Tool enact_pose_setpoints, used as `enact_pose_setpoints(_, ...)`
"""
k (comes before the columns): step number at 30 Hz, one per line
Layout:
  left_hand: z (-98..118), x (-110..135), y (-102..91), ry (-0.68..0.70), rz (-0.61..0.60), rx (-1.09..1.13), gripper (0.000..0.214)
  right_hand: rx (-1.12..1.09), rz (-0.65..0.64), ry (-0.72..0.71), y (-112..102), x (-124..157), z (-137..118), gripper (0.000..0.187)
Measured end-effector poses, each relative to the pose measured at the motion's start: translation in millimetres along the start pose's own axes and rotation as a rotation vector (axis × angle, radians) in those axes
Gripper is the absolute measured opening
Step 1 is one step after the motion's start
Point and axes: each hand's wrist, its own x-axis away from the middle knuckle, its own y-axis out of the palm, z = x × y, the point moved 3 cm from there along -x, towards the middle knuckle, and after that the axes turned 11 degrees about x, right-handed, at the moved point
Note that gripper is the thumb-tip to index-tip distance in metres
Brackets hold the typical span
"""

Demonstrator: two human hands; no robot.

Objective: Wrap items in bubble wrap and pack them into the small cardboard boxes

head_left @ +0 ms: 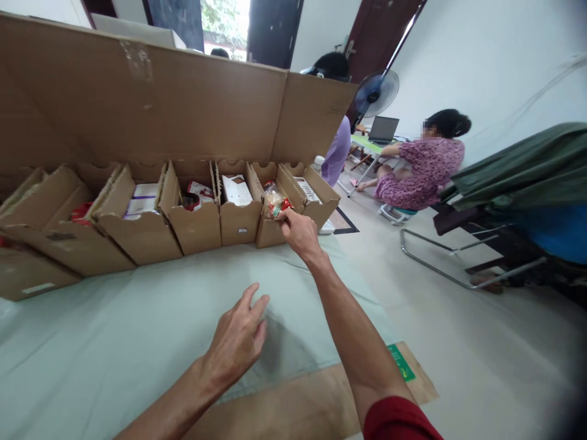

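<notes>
My right hand (300, 234) reaches to a cardboard box near the right end of a row. Its thumb and fingers are pinched at the edge of a clear plastic packet (275, 198) with red and green print, at the mouth of that box (268, 235). What the packet contains is too small to tell. My left hand (238, 330) hovers above the pale green cloth (151, 330), nearer to me, fingers apart and holding nothing. Left of the packet's box, another holds a white carton (237, 190); on its right, a box contains a white package (308, 189) with dark lettering.
Further left, boxes hold a red-and-white packet (202, 190) and white-and-purple cartons (141, 200). A tall cardboard panel (206, 110) stands behind the row. Beyond the table sit a person in a patterned pink outfit (419, 171), a fan (376, 95) and a metal-framed chair (440, 250).
</notes>
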Motion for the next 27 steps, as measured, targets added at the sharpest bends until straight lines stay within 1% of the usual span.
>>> enact_pose_setpoints(2,-9.6,14.2,-7.4,-0.027,0.028,0.057,0.043,-0.023,0.030,0.006,-4.7,11.5,-1.7,0.025)
enact_pose_setpoints(4,-19.0,22.9,-20.0,-0.070,0.093,0.118,0.041,-0.063,0.060,-0.016,-16.1,43.5,4.5,0.025)
enact_pose_setpoints(6,-26.9,28.3,-31.6,-0.118,0.153,0.179,0.039,-0.120,0.082,-0.028,-34.1,94.4,20.0,0.023)
enact_pose_setpoints(7,-29.9,30.0,-35.7,-0.145,0.171,0.209,0.040,-0.188,0.128,-0.011,-45.5,125.0,31.6,0.018)
enact_pose_setpoints(9,-32.8,32.0,-39.9,-0.192,0.178,0.278,0.043,-0.271,0.141,0.078,-65.0,190.0,60.7,0.013)
enact_pose_setpoints(10,-32.6,32.6,-40.2,-0.210,0.172,0.315,0.047,-0.286,0.135,0.156,-72.3,221.9,77.1,0.014)
enact_pose_setpoints(11,-31.1,33.0,-39.4,-0.221,0.159,0.354,0.052,-0.313,0.156,0.274,-77.9,252.3,94.3,0.020)
enact_pose_setpoints(12,-28.5,33.4,-37.7,-0.227,0.139,0.394,0.057,-0.358,0.219,0.413,-81.5,280.5,111.1,0.035)
enact_pose_setpoints(13,-24.9,34.0,-35.1,-0.227,0.110,0.435,0.063,-0.425,0.254,0.527,-81.3,305.0,125.1,0.060)
enact_pose_setpoints(14,-20.9,34.7,-31.8,-0.227,0.075,0.476,0.069,-0.486,0.269,0.611,-77.9,324.8,135.8,0.080)
enact_pose_setpoints(15,-16.6,35.5,-28.1,-0.226,0.039,0.514,0.074,-0.527,0.256,0.670,-71.7,339.5,143.3,0.092)
enact_pose_setpoints(16,-12.6,36.1,-24.2,-0.224,0.004,0.546,0.078,-0.547,0.210,0.700,-63.3,348.8,147.3,0.098)
enact_pose_setpoints(17,-9.3,36.5,-20.3,-0.226,-0.023,0.571,0.081,-0.544,0.147,0.705,-53.7,352.7,148.2,0.096)
enact_pose_setpoints(18,-6.9,36.3,-16.7,-0.231,-0.038,0.591,0.083,-0.526,0.081,0.691,-43.9,351.7,146.2,0.089)
enact_pose_setpoints(20,-6.2,34.6,-10.5,-0.260,-0.039,0.627,0.085,-0.486,-0.005,0.621,-25.5,335.8,134.7,0.071)
enact_pose_setpoints(22,-10.9,32.4,-7.2,-0.300,-0.020,0.672,0.084,-0.448,-0.023,0.519,-10.5,305.3,114.4,0.058)
enact_pose_setpoints(24,-20.4,32.4,-9.2,-0.328,0.019,0.711,0.081,-0.416,-0.041,0.388,2.4,266.4,88.0,0.052)
enact_pose_setpoints(25,-27.0,33.9,-13.2,-0.336,0.062,0.718,0.077,-0.410,-0.055,0.315,8.0,246.7,74.2,0.051)
enact_pose_setpoints(27,-42.9,39.7,-27.9,-0.357,0.220,0.691,0.067,-0.431,-0.066,0.185,16.2,212.4,51.0,0.057)
